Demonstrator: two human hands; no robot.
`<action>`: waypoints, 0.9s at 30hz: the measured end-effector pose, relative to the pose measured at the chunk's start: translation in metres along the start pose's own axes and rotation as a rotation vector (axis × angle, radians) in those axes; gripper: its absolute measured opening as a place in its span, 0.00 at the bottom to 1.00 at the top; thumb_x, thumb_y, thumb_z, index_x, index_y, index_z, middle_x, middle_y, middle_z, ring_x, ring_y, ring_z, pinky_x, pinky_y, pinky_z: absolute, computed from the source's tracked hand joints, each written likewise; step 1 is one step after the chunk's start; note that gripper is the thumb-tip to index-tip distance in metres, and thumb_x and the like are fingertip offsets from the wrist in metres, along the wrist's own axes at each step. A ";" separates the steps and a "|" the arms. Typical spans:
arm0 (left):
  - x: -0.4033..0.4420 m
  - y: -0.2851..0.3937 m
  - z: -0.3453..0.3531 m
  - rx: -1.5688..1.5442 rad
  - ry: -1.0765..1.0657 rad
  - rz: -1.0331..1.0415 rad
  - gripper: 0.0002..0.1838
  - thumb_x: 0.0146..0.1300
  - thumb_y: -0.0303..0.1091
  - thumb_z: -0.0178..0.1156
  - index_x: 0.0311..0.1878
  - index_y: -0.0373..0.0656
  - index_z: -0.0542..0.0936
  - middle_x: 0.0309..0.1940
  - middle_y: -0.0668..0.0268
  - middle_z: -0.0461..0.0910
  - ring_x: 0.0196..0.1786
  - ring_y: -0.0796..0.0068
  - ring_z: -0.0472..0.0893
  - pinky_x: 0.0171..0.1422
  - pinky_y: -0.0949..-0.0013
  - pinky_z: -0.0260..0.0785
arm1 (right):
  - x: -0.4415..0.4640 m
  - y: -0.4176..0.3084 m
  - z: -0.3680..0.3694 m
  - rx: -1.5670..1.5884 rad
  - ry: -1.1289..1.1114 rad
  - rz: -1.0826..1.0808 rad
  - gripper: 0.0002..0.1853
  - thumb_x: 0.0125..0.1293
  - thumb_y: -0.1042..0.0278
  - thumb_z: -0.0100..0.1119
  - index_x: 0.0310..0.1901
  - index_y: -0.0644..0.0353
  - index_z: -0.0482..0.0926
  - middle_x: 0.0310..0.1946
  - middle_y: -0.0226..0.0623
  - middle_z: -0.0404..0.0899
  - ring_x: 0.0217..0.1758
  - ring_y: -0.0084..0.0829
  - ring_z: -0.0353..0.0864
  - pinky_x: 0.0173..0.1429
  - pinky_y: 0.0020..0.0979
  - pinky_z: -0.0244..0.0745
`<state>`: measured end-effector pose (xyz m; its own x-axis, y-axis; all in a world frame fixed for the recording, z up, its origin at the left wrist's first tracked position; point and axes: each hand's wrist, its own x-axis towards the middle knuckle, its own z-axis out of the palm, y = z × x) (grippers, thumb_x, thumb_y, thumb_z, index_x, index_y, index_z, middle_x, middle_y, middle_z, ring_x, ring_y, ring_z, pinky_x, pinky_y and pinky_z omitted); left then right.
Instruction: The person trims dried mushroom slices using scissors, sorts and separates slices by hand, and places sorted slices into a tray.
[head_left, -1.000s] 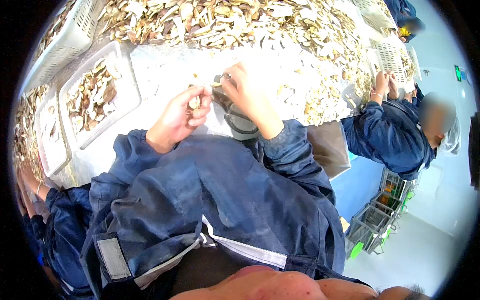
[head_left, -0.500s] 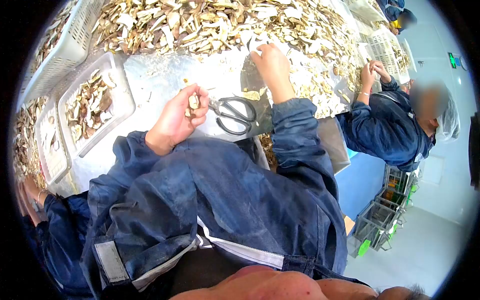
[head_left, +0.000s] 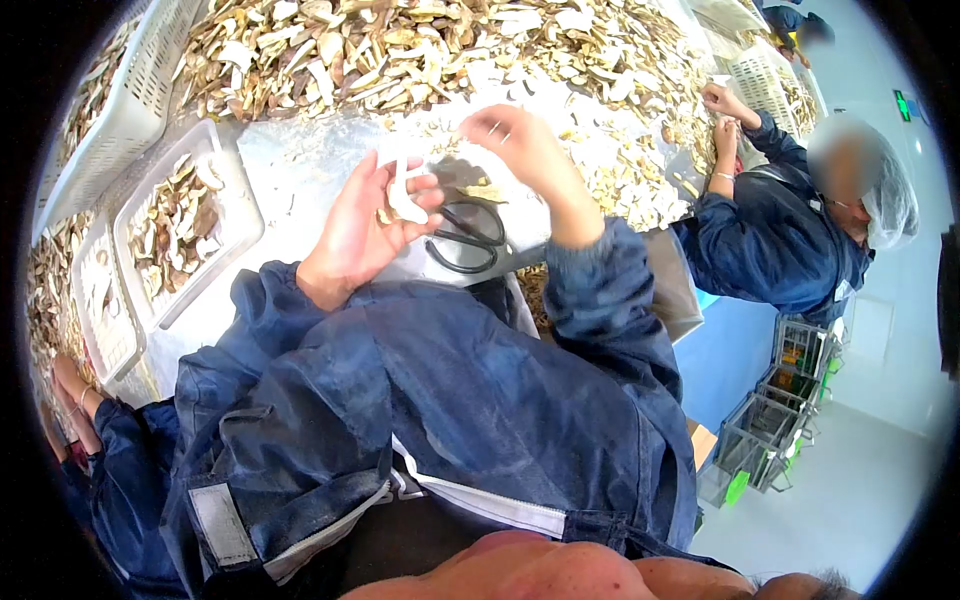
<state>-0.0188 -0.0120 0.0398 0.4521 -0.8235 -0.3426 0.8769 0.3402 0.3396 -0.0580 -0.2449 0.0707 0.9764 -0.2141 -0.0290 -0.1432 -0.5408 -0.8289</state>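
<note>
Just left of the black scissors [head_left: 468, 238], the left hand [head_left: 372, 225] loosely grasps a pale slice [head_left: 403, 202]; a light grip should avoid snapping it. The right hand [head_left: 527, 152] hangs beyond the scissors, fingers curled; whether it holds anything cannot be told.

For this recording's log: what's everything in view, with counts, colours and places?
Table: one, silvery, across the top
Loose slices: uncountable, cream and brown, heaped on the table
Held slice: one, whitish, in the left hand
Scissors: one pair, black handles, beside the left hand
Trays: two, whitish, left
Baskets: at least two, white, upper corners
Crates: several, grey, lower right
Sign: one, green, upper right
Co-workers: at least three, navy clothes, both sides
Own sleeves: two, navy, centre
Own hands: two, bare, centre
</note>
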 end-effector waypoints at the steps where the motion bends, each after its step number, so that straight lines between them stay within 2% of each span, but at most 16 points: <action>1: 0.002 -0.002 -0.017 -0.008 -0.051 -0.025 0.24 0.79 0.52 0.40 0.56 0.39 0.73 0.43 0.61 0.80 0.46 0.65 0.82 0.53 0.59 0.78 | 0.021 0.022 -0.012 -0.191 0.156 -0.035 0.15 0.63 0.57 0.69 0.42 0.61 0.86 0.34 0.42 0.85 0.38 0.33 0.83 0.44 0.33 0.77; 2: 0.003 -0.002 -0.026 -0.016 -0.101 -0.049 0.23 0.79 0.51 0.41 0.56 0.40 0.72 0.42 0.61 0.80 0.45 0.66 0.82 0.52 0.59 0.78 | 0.041 0.046 -0.025 -0.381 0.311 -0.071 0.15 0.62 0.57 0.68 0.43 0.61 0.86 0.37 0.46 0.85 0.41 0.39 0.85 0.46 0.36 0.78; 4: -0.003 -0.002 -0.022 -0.034 -0.101 -0.070 0.19 0.79 0.47 0.44 0.55 0.40 0.73 0.39 0.62 0.80 0.40 0.67 0.82 0.48 0.60 0.79 | 0.070 0.087 -0.038 -0.679 0.485 -0.049 0.16 0.59 0.57 0.69 0.42 0.61 0.86 0.39 0.49 0.85 0.43 0.46 0.85 0.47 0.39 0.79; 7: -0.007 0.001 -0.024 -0.055 -0.065 -0.074 0.17 0.78 0.44 0.45 0.53 0.40 0.75 0.38 0.61 0.81 0.39 0.67 0.82 0.46 0.60 0.79 | 0.087 0.110 -0.040 -0.713 0.492 -0.043 0.18 0.56 0.56 0.70 0.41 0.61 0.86 0.37 0.50 0.85 0.40 0.48 0.85 0.46 0.41 0.79; 10: -0.008 -0.001 -0.029 -0.003 0.061 -0.027 0.17 0.77 0.44 0.47 0.52 0.41 0.77 0.39 0.61 0.82 0.39 0.67 0.82 0.47 0.62 0.79 | 0.079 0.098 -0.046 -0.497 0.325 0.078 0.16 0.54 0.58 0.68 0.37 0.64 0.86 0.34 0.50 0.85 0.38 0.50 0.84 0.47 0.42 0.80; 13: -0.002 -0.002 -0.026 0.015 0.102 -0.017 0.18 0.77 0.46 0.47 0.54 0.41 0.76 0.41 0.60 0.82 0.41 0.64 0.83 0.49 0.60 0.80 | 0.056 0.047 -0.038 -0.128 0.193 0.140 0.14 0.58 0.59 0.70 0.36 0.62 0.85 0.34 0.38 0.87 0.34 0.32 0.85 0.41 0.32 0.79; 14: 0.002 -0.003 -0.025 0.004 0.082 -0.023 0.19 0.78 0.47 0.46 0.54 0.41 0.75 0.41 0.59 0.82 0.42 0.63 0.83 0.50 0.59 0.80 | 0.046 0.032 -0.028 0.091 0.091 0.158 0.12 0.61 0.61 0.71 0.37 0.62 0.85 0.32 0.32 0.86 0.34 0.21 0.82 0.40 0.26 0.77; 15: 0.006 -0.003 -0.023 -0.006 0.059 -0.027 0.20 0.78 0.48 0.45 0.55 0.40 0.75 0.42 0.58 0.82 0.43 0.62 0.83 0.51 0.58 0.80 | 0.036 0.025 -0.016 0.348 -0.078 -0.051 0.11 0.63 0.63 0.71 0.39 0.62 0.85 0.31 0.30 0.85 0.34 0.19 0.80 0.41 0.23 0.76; 16: 0.008 -0.003 -0.015 -0.012 0.064 -0.035 0.22 0.78 0.49 0.44 0.56 0.40 0.74 0.42 0.58 0.82 0.43 0.62 0.83 0.51 0.58 0.80 | 0.024 0.008 -0.005 0.407 -0.168 -0.041 0.11 0.64 0.64 0.70 0.41 0.62 0.85 0.32 0.29 0.85 0.35 0.18 0.79 0.42 0.23 0.75; 18: 0.006 0.000 0.002 -0.024 0.079 -0.044 0.24 0.78 0.53 0.42 0.57 0.41 0.73 0.43 0.58 0.82 0.44 0.62 0.83 0.52 0.58 0.79 | 0.015 -0.014 0.001 0.316 -0.260 -0.065 0.11 0.65 0.66 0.69 0.45 0.62 0.85 0.38 0.27 0.85 0.40 0.18 0.80 0.46 0.23 0.74; 19: 0.007 -0.001 0.000 -0.018 0.066 -0.035 0.27 0.78 0.56 0.41 0.59 0.42 0.73 0.44 0.58 0.82 0.43 0.63 0.83 0.49 0.58 0.80 | 0.028 -0.002 0.000 0.264 -0.174 -0.078 0.12 0.67 0.64 0.68 0.47 0.62 0.85 0.38 0.27 0.85 0.41 0.18 0.80 0.46 0.23 0.74; 20: 0.008 -0.002 -0.008 -0.027 0.033 -0.049 0.26 0.78 0.56 0.41 0.58 0.42 0.73 0.43 0.59 0.82 0.42 0.64 0.83 0.47 0.59 0.80 | 0.041 0.008 -0.008 0.032 0.001 -0.087 0.14 0.66 0.62 0.68 0.48 0.62 0.85 0.37 0.30 0.85 0.42 0.20 0.81 0.46 0.23 0.75; 22: 0.009 -0.002 -0.024 -0.048 -0.037 -0.072 0.25 0.78 0.55 0.42 0.58 0.43 0.74 0.42 0.60 0.82 0.41 0.65 0.83 0.44 0.60 0.80 | 0.071 0.036 -0.025 -0.260 0.248 0.027 0.20 0.63 0.58 0.70 0.51 0.62 0.83 0.37 0.38 0.85 0.43 0.30 0.84 0.46 0.30 0.77; 25: 0.003 0.003 -0.026 -0.056 -0.028 -0.113 0.22 0.78 0.52 0.43 0.56 0.44 0.75 0.41 0.60 0.82 0.40 0.66 0.83 0.41 0.61 0.80 | 0.092 0.077 -0.020 -0.760 0.442 -0.060 0.24 0.59 0.56 0.71 0.53 0.62 0.81 0.36 0.45 0.85 0.43 0.43 0.85 0.48 0.39 0.78; 27: 0.001 0.006 -0.027 -0.062 -0.033 -0.104 0.20 0.78 0.49 0.44 0.54 0.43 0.76 0.40 0.61 0.82 0.40 0.66 0.83 0.42 0.61 0.80 | 0.094 0.084 -0.018 -0.701 0.339 -0.047 0.26 0.58 0.56 0.71 0.55 0.61 0.79 0.36 0.48 0.85 0.44 0.47 0.85 0.49 0.43 0.78</action>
<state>-0.0084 0.0016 0.0176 0.3533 -0.8700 -0.3438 0.9277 0.2787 0.2482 0.0189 -0.3249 0.0088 0.8973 -0.3542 0.2634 -0.2821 -0.9191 -0.2749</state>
